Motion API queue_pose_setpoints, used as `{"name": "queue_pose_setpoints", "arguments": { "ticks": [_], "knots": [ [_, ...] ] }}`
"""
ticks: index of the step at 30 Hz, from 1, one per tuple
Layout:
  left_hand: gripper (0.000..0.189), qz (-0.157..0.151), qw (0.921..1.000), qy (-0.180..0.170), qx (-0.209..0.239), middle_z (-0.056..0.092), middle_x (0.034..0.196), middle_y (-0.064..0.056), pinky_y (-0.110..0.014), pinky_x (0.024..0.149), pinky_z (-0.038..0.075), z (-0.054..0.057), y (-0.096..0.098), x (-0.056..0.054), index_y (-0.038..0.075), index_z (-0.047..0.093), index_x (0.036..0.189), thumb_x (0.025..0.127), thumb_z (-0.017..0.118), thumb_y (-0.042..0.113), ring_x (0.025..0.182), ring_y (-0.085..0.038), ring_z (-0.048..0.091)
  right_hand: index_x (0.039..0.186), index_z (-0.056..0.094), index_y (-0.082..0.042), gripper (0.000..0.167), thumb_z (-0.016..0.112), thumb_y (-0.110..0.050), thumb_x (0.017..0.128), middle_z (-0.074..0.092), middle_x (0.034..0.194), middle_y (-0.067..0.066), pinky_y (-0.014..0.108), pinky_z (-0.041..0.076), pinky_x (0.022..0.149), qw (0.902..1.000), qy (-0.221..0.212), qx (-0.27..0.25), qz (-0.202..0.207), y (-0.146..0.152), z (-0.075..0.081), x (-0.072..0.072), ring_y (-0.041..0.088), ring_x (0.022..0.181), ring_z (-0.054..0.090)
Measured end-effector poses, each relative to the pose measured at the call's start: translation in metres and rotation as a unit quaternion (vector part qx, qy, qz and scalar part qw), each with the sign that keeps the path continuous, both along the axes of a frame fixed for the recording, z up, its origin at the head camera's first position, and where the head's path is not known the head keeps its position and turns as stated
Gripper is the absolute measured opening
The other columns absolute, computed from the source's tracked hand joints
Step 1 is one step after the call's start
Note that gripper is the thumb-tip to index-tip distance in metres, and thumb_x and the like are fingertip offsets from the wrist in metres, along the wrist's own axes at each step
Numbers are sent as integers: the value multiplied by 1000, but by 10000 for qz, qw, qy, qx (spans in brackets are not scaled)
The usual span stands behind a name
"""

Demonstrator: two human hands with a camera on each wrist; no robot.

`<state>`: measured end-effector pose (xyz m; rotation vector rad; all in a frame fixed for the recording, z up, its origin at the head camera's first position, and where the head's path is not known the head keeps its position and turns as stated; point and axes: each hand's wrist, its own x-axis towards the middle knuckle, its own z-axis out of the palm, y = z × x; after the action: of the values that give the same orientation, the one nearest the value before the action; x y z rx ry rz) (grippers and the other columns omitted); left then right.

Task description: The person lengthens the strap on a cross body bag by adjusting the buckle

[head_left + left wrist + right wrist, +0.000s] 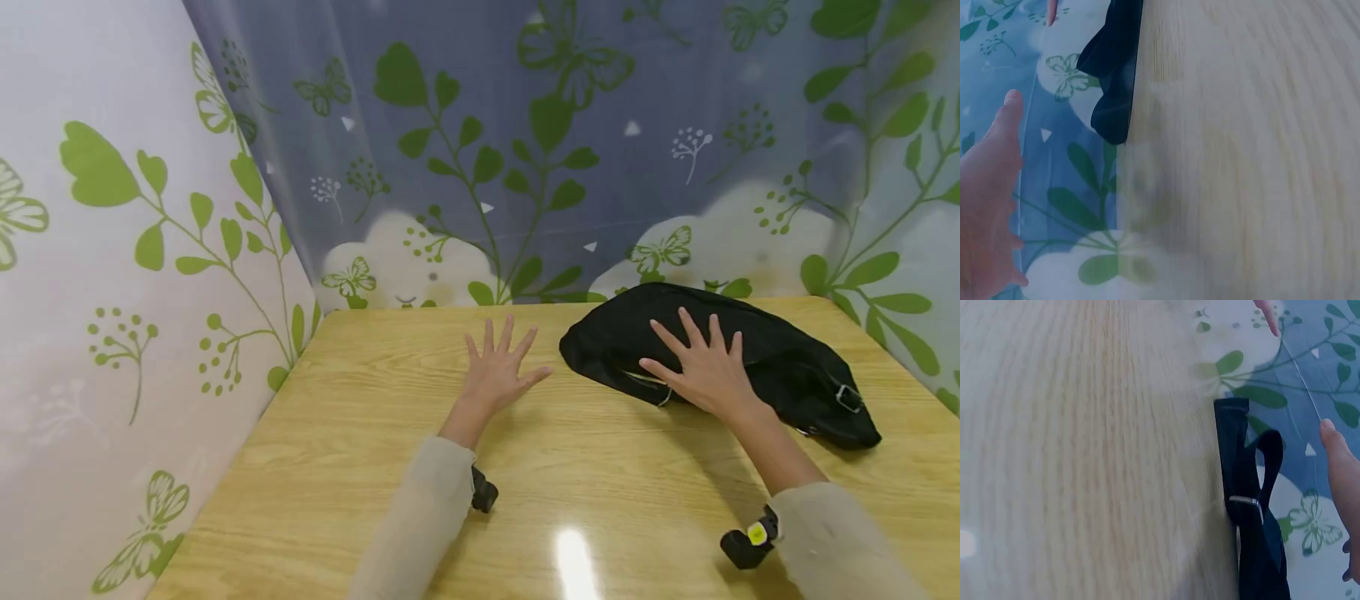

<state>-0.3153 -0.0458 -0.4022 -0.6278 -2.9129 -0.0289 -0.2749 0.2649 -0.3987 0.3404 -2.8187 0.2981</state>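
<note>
A black bag (795,342) with a strap and metal buckles lies at the back right of the wooden table. My left hand (497,375), fingers spread, hovers above the table to the left of the bag and holds nothing. In the head view my right hand (708,375) overlaps the bag with its fingers spread. The right wrist view shows that hand (1344,481) raised apart from the bag (1254,506), whose strap loops up beside a metal ring. Over in the left wrist view, the left hand (988,206) is likewise held off the tabletop, with the bag's dark end (1116,94) beyond it.
The table (360,417) has a light wood grain and a bright glare spot near the front. Curtains printed with leaves and butterflies stand behind (465,167) and at the left (150,292). Small black devices (748,546) sit at both wrists.
</note>
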Motion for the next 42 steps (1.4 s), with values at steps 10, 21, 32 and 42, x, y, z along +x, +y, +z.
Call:
{"name": "queue_pose_setpoints", "arguments": {
  "ticks": [10,21,32,42],
  "knots": [
    [73,-84,9995,-316,-33,-6,152,-4,-61,100,0,-6,33,-2,34,9,148,85,24,71,135,-34,-9,149,11,-25,77,42,-61,88,1,149,23,70,-11,89,9975,-51,-155,-692,48,-13,20,56,125,-10],
    [72,-368,9978,-559,17,-1,153,-4,-60,101,7,-26,76,-3,34,11,148,86,23,69,136,-33,-2,149,8,-19,79,36,-62,89,1,144,33,76,8,82,9878,-612,-360,-1387,101,-35,38,68,113,11],
    [75,-402,9988,132,255,1,152,-9,-54,104,13,-52,109,-6,28,6,149,87,21,68,136,-34,4,148,14,-20,82,39,-66,85,-2,146,28,72,15,79,9884,-550,-73,-1417,103,-57,36,64,110,19],
    [66,-343,9947,-23,-966,12,152,-3,-47,106,12,-54,110,-25,31,17,147,90,21,63,137,-26,4,147,22,-16,85,38,-70,83,-2,147,26,71,10,84,9876,-696,138,-1400,100,-61,36,62,114,18]
  ]
}}
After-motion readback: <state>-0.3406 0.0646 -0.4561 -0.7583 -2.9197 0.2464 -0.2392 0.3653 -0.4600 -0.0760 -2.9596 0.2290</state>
